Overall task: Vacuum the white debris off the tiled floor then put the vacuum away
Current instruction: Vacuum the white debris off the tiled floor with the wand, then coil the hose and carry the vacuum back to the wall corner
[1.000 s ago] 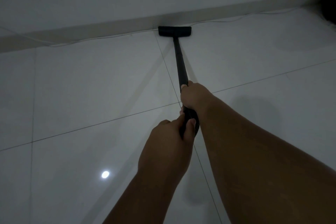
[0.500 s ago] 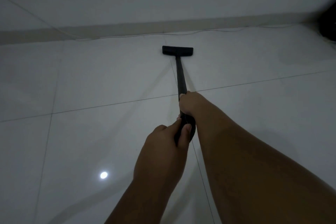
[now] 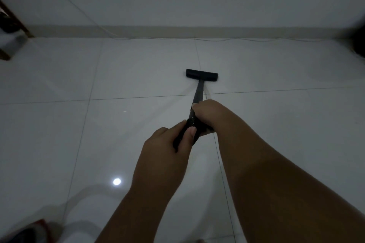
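Note:
The black vacuum wand (image 3: 198,92) slopes away from me to its flat floor head (image 3: 201,74), which rests on the glossy white tiled floor (image 3: 98,134) well short of the wall. My right hand (image 3: 207,113) grips the wand higher up. My left hand (image 3: 167,150) grips the ribbed handle just below it, thumb along the top. A tiny white speck (image 3: 124,111) lies on a tile left of the wand.
A thin white cable (image 3: 227,40) runs along the baseboard at the wall. Wooden furniture legs (image 3: 17,25) stand at the far left. A dark object (image 3: 359,41) sits at the right edge. A red and grey thing (image 3: 29,231) lies at bottom left.
The floor head has come back from the baseboard toward me, and my view has lifted to show more of the wall. Both hands keep the same hold on the wand.

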